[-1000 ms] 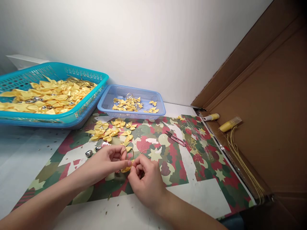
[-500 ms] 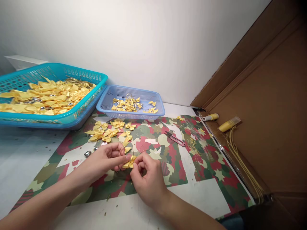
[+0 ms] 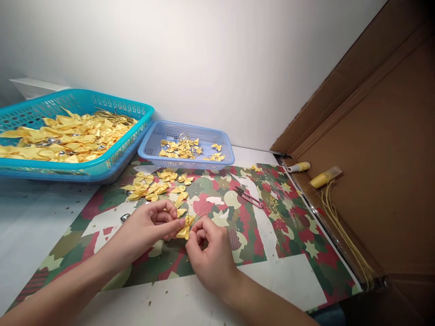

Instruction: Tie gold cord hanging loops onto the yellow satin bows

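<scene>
A: What lay at the left of the work area?
B: The teal basket (image 3: 117, 154), filled with yellow bows. Nearer, on the worktop (image 3: 163, 303), a silver heart (image 3: 125, 218) sat just beside the left forearm.
A: State of the left hand (image 3: 152, 222)?
B: Clamped. Its thumb pressed the held bow (image 3: 184, 231) from above; the fingers behind were partly hidden. Loose bows (image 3: 158, 188) lay just beyond that hand.
A: Position of the held bow?
B: Between the two hands, raised at the fingertips, in front of the blue basket (image 3: 190, 164).
A: What did the left grip call for?
B: In my judgement, firm but light pressure near the knot. A heavy thumb was likely to crease the satin.
A: And the right hand (image 3: 210, 253)?
B: Thumb and forefinger were together, pinched on the bow's right edge. A thin cord (image 3: 205, 213) arched up behind them; whether it ran into the pinch could not be told.
A: Correct method there?
B: Small fingertip movements against a steady left hand, with the cord's arc free of the loops. A hard pull risked twisting the bow.
A: Farther right?
B: The pink snips (image 3: 249, 198) lay on the patterned sheet (image 3: 251, 246), well apart from both hands.
</scene>
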Demonstrator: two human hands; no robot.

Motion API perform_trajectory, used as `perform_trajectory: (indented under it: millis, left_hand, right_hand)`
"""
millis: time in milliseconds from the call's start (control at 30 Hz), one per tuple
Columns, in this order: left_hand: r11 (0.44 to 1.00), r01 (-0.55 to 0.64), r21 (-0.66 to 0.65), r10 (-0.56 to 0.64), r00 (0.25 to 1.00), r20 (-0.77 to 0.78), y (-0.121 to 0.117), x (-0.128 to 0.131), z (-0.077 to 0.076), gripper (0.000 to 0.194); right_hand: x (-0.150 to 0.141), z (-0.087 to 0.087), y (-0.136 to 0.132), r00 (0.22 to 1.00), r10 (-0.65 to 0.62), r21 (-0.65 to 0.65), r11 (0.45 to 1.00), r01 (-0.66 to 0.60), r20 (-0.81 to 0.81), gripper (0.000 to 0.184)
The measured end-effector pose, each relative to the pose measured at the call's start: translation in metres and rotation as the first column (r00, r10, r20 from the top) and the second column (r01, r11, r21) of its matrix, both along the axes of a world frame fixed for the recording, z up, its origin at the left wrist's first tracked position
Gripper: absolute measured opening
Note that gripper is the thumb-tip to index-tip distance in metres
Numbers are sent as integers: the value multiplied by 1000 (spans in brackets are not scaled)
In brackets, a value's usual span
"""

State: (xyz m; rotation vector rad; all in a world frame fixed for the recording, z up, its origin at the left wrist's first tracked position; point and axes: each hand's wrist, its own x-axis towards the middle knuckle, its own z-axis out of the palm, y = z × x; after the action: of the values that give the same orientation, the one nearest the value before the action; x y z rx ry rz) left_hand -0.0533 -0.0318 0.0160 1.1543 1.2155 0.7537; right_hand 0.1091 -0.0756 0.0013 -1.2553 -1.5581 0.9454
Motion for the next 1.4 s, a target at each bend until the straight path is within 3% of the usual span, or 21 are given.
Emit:
perform_trajectory:
  millis: [367,1100,1400]
  left_hand:
    - [997,-49,61,51,998,-22,-4,3,2,34]
    - [995,-93,48,94,995,-23,-5,5,2,36]
    - [970,-220,103,222,975,-10,-15,10,-7,39]
  right_hand:
    - [-1,-1,0,1000,3,-8,1000,-3,13,16]
    - [-1,-5,0,999,0,2,1000,0,33,14]
    - [-3,-7,1,997,-53,89,995,47,59,14]
